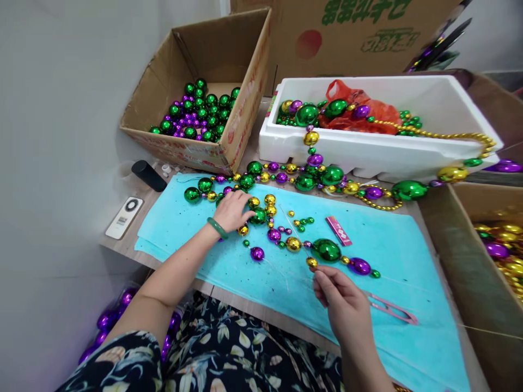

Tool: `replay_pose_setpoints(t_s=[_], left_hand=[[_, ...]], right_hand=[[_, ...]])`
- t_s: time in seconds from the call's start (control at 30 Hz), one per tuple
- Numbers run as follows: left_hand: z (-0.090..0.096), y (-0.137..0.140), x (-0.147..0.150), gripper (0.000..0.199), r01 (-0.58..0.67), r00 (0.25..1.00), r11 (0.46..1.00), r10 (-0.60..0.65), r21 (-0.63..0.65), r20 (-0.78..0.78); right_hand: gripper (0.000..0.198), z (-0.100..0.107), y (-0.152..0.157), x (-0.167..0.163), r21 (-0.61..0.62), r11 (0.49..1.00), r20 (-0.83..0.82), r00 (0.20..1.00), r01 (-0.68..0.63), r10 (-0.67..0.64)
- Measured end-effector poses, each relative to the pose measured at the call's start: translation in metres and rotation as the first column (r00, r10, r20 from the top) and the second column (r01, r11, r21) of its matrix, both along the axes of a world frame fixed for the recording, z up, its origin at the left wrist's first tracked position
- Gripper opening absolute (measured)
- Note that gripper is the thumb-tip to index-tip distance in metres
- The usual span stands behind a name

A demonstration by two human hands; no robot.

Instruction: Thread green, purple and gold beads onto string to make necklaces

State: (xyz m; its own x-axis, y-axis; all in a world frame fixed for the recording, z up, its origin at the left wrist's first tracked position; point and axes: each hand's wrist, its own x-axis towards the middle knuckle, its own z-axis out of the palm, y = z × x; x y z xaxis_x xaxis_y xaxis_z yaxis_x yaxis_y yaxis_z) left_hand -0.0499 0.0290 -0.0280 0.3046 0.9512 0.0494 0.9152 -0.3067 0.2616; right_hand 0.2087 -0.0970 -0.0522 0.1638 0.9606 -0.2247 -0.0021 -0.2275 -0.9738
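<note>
My right hand (346,305) pinches a small gold bead (311,262) at its fingertips. A thin straight needle or wire (291,223) runs up and left from that bead. My left hand (232,209), with a green bangle (218,228) at the wrist, reaches over a cluster of beads, its thumb apart beside a green bead (258,216). What its fingertips touch is partly hidden. Near my right hand, a strung row holds a large green oval bead (326,250) and a purple oval bead (360,266). A loose purple bead (257,253) with clear thread lies between my hands.
A cardboard box (245,103) of green and purple balls and a white foam box (368,152) stand behind the blue cloth (163,234). Pink thread snips (394,310) and a pink packet (339,231) lie at right. Another carton (441,239) borders the right side.
</note>
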Motion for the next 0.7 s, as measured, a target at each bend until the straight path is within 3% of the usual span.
replay_pose_setpoints(t_s=[0.13,0.23,0.37,0.57,0.7], left_hand=[[0.003,0.003,-0.029,0.040,-0.252,0.962,0.966,0.256,0.052,-0.094],[-0.005,0.003,-0.045,0.044,-0.356,0.930,0.935,0.355,0.010,-0.092],[-0.016,-0.003,-0.054,0.051,-0.375,0.927,0.923,0.376,-0.088,-0.009],[-0.022,-0.034,-0.063,0.058,-0.413,0.911,0.909,0.413,-0.061,0.000],[-0.023,-0.051,-0.080,0.060,-0.431,0.888,0.878,0.454,-0.208,0.077]], right_hand=[[0.035,0.001,0.003,-0.001,-0.013,1.000,-0.006,1.000,-0.007,0.007],[0.037,0.001,0.005,-0.003,-0.025,1.000,-0.004,1.000,-0.017,0.017],[0.037,0.000,0.006,-0.007,-0.025,0.999,0.004,0.999,-0.048,0.048],[0.034,-0.002,0.004,-0.009,-0.017,0.997,0.018,0.997,-0.071,0.071],[0.030,-0.003,0.003,-0.007,-0.011,0.998,0.013,0.998,-0.062,0.062]])
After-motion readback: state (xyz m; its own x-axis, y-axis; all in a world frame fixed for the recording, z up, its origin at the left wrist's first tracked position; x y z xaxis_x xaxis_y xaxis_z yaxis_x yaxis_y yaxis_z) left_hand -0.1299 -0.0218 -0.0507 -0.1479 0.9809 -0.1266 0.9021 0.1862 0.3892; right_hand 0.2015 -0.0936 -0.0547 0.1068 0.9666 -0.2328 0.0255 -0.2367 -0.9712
